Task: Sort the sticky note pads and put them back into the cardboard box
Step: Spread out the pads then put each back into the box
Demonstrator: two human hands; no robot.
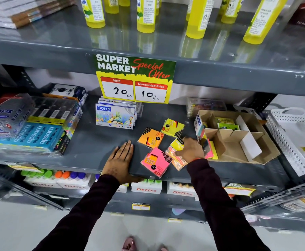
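Hands (120,158) beside sticky note pads (156,161)

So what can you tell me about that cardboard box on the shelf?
The box is plain brown cardboard, open-topped and shallow, with cardboard dividers splitting it into compartments. It sits flat on the grey shelf, at its right end. A few green and yellow pads fill a back compartment; the front ones look mostly empty. Pink and yellow pads lean at its left wall, where the right hand reaches.

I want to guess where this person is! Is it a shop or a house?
Most likely a shop, in the stationery aisle. A "Super Market Special Offer" price sign hangs on the grey metal shelf, and packaged goods sit in rows: crayon boxes, pencil packs and yellow bottles.
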